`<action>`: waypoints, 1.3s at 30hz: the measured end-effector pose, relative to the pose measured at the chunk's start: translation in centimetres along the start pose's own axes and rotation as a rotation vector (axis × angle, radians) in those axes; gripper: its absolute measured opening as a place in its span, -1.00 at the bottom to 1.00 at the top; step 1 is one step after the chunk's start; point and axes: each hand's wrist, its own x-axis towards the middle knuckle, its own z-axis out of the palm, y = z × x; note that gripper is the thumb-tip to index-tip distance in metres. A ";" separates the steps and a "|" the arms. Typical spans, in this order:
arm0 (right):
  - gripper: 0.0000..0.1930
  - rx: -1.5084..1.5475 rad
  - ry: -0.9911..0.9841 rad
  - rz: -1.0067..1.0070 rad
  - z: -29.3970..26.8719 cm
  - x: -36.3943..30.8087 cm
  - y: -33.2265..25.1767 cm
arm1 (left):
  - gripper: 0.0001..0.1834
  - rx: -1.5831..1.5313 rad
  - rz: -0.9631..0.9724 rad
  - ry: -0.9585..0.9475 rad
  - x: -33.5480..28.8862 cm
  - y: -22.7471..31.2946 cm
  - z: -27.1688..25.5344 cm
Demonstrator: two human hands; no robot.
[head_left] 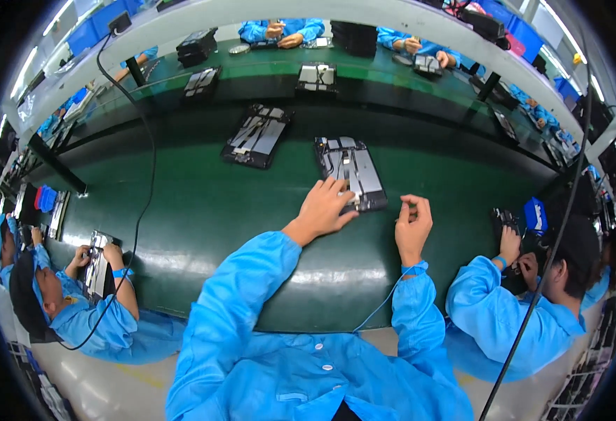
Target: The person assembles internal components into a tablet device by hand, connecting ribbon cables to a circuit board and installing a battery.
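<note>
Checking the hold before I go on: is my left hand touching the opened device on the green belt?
Touching. The head view shows the left hand resting its fingertips on the opened device.

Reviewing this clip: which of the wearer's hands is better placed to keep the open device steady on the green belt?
Left, probably. The left hand already rests its fingers on the near edge of the open device. The right hand is off to the side, fingers pinched together, apart from it.

second tray [256, 135], green belt [202, 210], black cable [143, 203], co-workers' blue sleeves [493, 309]
</note>
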 end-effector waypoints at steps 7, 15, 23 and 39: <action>-0.80 -0.060 -0.035 -0.079 0.7 -0.7 0.5 | -0.33 -0.069 -0.330 0.185 4.5 -3.7 2.9; -0.80 0.051 -0.173 -0.025 2.7 -1.2 0.3 | -0.22 0.125 -1.076 0.780 -4.5 -14.2 -2.1; -0.85 0.042 -0.204 0.001 3.2 -1.7 0.5 | -0.02 -1.196 -1.143 0.995 -3.8 -18.5 -8.3; -0.87 0.077 -0.216 -0.018 3.7 -2.1 0.7 | -0.66 -0.809 -1.126 0.782 -5.9 -20.4 -8.7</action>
